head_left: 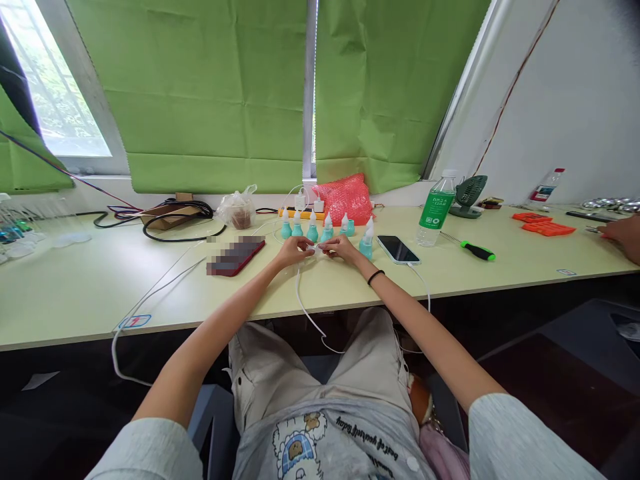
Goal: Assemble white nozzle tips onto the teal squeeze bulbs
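My left hand [295, 252] and my right hand [342, 248] meet over the table, fingers pinched. Between their fingertips is a small translucent whitish piece [317, 251], whose kind is too small to make out. Just behind the hands stands a row of small teal squeeze bulbs with pointed white tips, among them one teal bulb [312, 233] in the middle. Another tipped teal bulb [366, 248] stands to the right of my right hand. A teal bulb without a tip [351, 228] is further back.
A dark red phone [245, 257] lies left, a charging phone [399, 249] right. A water bottle [436, 210], green screwdriver [477, 251] and small fan [469, 198] are further right. Behind is a red bubble-wrap bag [345, 197]. Cables cross the table [175, 307]. Another person's hand [623, 237] is far right.
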Motion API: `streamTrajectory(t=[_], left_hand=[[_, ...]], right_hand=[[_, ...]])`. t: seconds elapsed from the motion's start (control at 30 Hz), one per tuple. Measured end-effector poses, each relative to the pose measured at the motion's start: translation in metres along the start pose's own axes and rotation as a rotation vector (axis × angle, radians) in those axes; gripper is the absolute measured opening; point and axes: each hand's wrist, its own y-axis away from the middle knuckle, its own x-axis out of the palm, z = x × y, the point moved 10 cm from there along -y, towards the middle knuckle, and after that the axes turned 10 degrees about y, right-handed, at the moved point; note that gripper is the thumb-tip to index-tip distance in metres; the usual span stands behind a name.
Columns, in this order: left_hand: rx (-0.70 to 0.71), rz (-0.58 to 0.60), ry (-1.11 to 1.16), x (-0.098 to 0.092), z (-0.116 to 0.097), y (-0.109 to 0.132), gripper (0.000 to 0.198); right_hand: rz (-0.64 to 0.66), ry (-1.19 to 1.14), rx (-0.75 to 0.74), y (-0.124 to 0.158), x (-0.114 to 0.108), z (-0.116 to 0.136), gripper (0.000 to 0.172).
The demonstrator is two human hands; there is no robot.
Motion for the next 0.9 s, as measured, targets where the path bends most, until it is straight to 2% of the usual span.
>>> streamTrajectory(t=[0.2, 0.5, 0.73, 0.9], left_hand=[[-0.004, -0.007, 0.018, -0.001, 0.000, 0.000, 0.029], [0.001, 0.009, 0.071, 0.000, 0.003, 0.000, 0.032], [0.010, 0.019, 0.140, 0.001, 0.009, -0.003, 0.030], [0.014, 0.017, 0.182, -0.001, 0.006, -0.004, 0.030]], right_hand=[[-0.047, 0.014, -0.036, 0.001, -0.005, 0.006, 0.032], [-0.049, 0.031, -0.055, 0.001, -0.003, 0.008, 0.031], [0.013, -0.037, -0.011, 0.000, 0.002, 0.001, 0.032], [0.081, -0.106, 0.038, 0.000, 0.009, -0.003, 0.039]])
